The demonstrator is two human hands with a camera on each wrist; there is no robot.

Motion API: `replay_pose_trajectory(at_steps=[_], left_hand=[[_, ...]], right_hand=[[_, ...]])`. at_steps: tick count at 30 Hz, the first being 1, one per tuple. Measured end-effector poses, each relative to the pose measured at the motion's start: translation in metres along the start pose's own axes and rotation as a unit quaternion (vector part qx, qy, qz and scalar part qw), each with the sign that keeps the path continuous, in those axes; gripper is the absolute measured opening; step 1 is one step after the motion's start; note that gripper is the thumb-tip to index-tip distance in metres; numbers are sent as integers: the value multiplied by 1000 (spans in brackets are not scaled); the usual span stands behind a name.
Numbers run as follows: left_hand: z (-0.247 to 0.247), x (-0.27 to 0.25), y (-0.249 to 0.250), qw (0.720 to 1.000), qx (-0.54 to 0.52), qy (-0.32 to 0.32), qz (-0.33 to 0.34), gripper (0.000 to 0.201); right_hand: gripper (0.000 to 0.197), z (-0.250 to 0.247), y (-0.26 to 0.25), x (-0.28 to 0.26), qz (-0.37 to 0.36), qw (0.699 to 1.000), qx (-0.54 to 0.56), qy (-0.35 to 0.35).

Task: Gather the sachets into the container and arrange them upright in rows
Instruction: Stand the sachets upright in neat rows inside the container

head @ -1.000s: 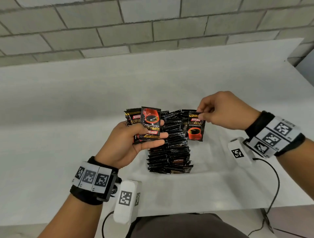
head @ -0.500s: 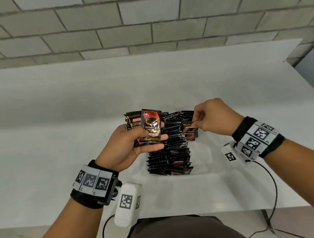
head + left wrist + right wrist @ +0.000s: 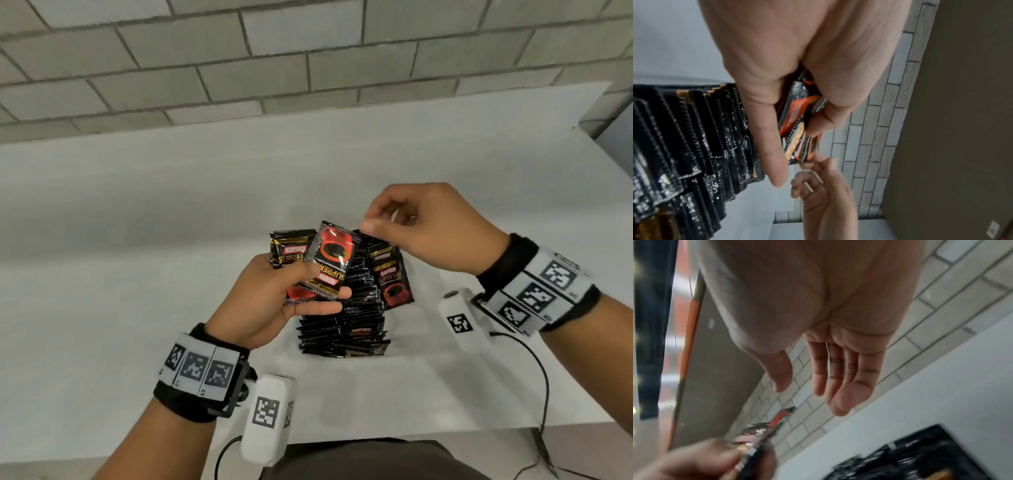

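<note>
**Operator:** Head view puts my left hand [image 3: 274, 294] over the near left corner of the container [image 3: 394, 353], thumb and fingers closed round a small fan of sachets [image 3: 329, 263]. The front one is tilted, cup side up.

**Observer:** And the right?

**Operator:** My right hand [image 3: 421, 229] hangs above the far end of the rows, holding nothing. Thumb and forefinger are near the top corner of that tilted sachet. The right wrist view shows the fingers [image 3: 840, 374] loose and nearly straight, with a gap to the thumb.

**Observer:** Where is the rest of the stock?

**Operator:** Packed sachets [image 3: 346, 322] stand on edge in dark rows inside the container on the table [image 3: 137, 240]. One loose sachet [image 3: 394, 277] leans face-out at the right side of the rows, not yet squared in.

**Observer:** How will they handle?

**Operator:** Light and glossy, I judge, so slippery face to face. They look thin and floppy in the middle, stiffer along the crimped ends. I would pinch one by its serrated top seam and corner, then slide it edge-down into a row. Squeezing the fan too loosely could let the front one slip out.
</note>
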State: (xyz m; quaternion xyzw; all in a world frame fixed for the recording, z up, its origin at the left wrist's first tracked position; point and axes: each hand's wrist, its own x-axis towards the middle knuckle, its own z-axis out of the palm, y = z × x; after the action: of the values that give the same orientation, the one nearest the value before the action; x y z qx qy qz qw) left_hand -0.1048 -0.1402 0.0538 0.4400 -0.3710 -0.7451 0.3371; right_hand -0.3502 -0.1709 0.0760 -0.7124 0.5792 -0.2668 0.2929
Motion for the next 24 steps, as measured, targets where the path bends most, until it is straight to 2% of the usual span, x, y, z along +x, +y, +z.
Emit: replay_pose_trajectory(at_steps=[2,4,7,8,11,13,15,17,19,21,24], left_hand=[[3,2,0,999,33,-2,8,25],[4,5,0,999,43,9,30,27],[3,9,-1,994,-19,45,93,18],[2,9,-1,992,-50,41,113,16],[1,9,-2,985,-99,0,143,28],[2,10,-4,986,-67,11,150,31],[3,11,-5,987,12,38,158,34],[6,11,-8,983,81,33,159,34],[9,10,-10,981,108,17,159,33],[11,10,-9,977,136,26,163,29],[12,9,-6,968,176,37,175,24]], right_hand=[[31,1,-16,-5,-6,997,64,-46],[31,3,-19,-7,-14,996,49,-74],[17,2,-15,-6,14,997,22,-76],[17,2,-14,-7,25,995,28,-88],[29,8,-16,-14,32,987,65,-143],[33,8,-19,-17,29,981,136,-137],[31,5,-23,-19,36,970,211,-112],[35,4,-27,-20,49,960,253,-110],[34,5,-29,-21,56,951,276,-132],[27,5,-29,-21,42,954,262,-139],[10,-3,-27,-18,-1,982,170,-80]])
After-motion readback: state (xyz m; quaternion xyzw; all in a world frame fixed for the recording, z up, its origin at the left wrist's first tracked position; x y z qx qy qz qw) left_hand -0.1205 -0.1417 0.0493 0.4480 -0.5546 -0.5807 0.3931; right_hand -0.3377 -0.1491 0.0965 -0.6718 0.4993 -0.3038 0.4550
